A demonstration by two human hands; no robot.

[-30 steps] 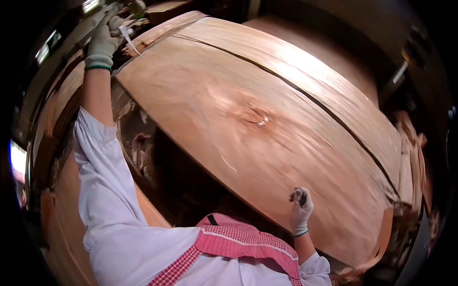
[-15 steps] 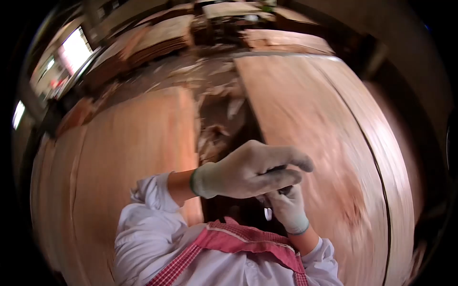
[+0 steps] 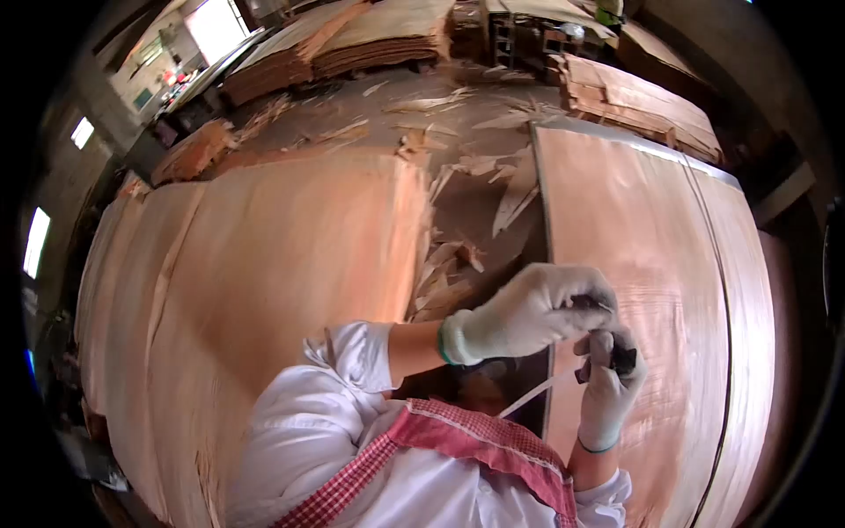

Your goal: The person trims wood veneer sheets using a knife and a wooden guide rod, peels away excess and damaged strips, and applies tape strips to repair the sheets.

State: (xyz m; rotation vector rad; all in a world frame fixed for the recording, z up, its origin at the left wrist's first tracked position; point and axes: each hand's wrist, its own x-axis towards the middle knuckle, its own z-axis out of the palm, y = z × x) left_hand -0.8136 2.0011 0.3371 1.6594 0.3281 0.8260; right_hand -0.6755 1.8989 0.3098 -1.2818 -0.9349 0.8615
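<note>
A pile (image 3: pixel 290 229) is set left of the sheet (image 3: pixel 616 211). Over the sheet's left edge, the left hand (image 3: pixel 550 308) is curled; its hold can't be told. Over the sheet, a black thing (image 3: pixel 624 359) is gripped by the right hand (image 3: pixel 609 383), fingers bent, likely against slipping.

left glove (image 3: pixel 537 308) is off-white with green cuff edge (image 3: pixel 445 345); apron (image 3: pixel 343 482) shows red-and-white gingham; shirt (image 3: pixel 304 418), thin strip (image 3: pixel 539 392): white; wood veneer (image 3: pixel 607 198): pinkish tan.

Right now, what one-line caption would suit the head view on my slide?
Gloved left hand close to the right hand, which holds a small black object, among broad wood sheets.
</note>
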